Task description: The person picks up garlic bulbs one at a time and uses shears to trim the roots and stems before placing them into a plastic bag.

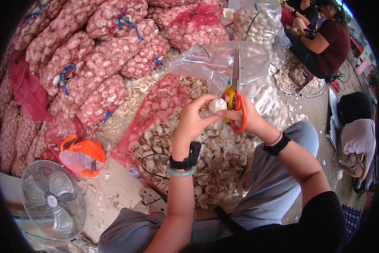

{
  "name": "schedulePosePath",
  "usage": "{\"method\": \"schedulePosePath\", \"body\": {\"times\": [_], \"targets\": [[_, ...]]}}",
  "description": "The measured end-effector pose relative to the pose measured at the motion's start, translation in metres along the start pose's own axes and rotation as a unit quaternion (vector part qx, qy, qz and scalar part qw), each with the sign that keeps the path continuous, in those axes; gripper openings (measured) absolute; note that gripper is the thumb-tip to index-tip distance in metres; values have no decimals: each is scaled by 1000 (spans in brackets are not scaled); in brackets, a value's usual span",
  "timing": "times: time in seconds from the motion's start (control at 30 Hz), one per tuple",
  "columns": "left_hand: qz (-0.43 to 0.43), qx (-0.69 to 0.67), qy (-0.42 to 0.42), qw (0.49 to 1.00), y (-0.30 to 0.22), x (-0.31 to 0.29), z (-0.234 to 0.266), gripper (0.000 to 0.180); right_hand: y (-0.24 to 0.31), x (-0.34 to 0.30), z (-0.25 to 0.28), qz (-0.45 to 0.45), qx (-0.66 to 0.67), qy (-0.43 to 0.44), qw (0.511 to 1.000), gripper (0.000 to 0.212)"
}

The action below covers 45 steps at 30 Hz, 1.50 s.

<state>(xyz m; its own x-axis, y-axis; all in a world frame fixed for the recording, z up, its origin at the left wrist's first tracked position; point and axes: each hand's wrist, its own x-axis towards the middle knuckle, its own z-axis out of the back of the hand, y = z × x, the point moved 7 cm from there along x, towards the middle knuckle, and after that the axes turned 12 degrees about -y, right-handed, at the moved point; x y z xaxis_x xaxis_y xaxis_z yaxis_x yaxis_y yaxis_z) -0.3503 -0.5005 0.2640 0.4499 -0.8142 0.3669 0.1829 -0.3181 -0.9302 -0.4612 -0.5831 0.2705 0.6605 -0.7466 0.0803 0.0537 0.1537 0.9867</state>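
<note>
A white garlic bulb point(217, 106) sits between the fingertips of my left hand point(194, 117), which pinches it from the left. My right hand point(247, 113) is closed round scissors point(239, 110) with orange and yellow handles, blades pointing up and away from me. The thumb of that hand reaches across to the bulb's right side. Below both hands spreads a pile of loose garlic and papery skins point(214, 168), partly on an opened pink mesh bag point(149, 114). Just beyond the scissors lies a clear plastic bag point(267, 101) filled with white bulbs.
Stacked pink mesh sacks of garlic point(96, 59) fill the far left. An orange plastic bag point(83, 155) and a round fan point(53, 200) stand at the left. Another person point(324, 40) sits at the far right; a second point(358, 139) bends at the right.
</note>
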Motion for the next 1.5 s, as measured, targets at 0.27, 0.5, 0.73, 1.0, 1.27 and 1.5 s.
{"method": "schedulePosePath", "body": {"times": [0.27,0.5,0.73,1.0,1.27,1.5], "targets": [[-60,6,-188,980,-10,36,20,38,23,-2,25,61,72,-121,988,26],[-157,281,-130,938,-47,116,0,42,41,-8,44,38,108,-165,980,25],[-41,180,-124,975,-33,101,44,39,46,-9,61,35,108,-190,975,24],[177,336,-61,923,128,11,129,43,44,-13,56,48,81,-170,981,24],[416,277,67,864,256,-99,146,25,41,-11,47,79,63,-146,984,23],[311,325,179,875,260,-93,48,12,34,-9,43,56,50,-138,988,21]]}}
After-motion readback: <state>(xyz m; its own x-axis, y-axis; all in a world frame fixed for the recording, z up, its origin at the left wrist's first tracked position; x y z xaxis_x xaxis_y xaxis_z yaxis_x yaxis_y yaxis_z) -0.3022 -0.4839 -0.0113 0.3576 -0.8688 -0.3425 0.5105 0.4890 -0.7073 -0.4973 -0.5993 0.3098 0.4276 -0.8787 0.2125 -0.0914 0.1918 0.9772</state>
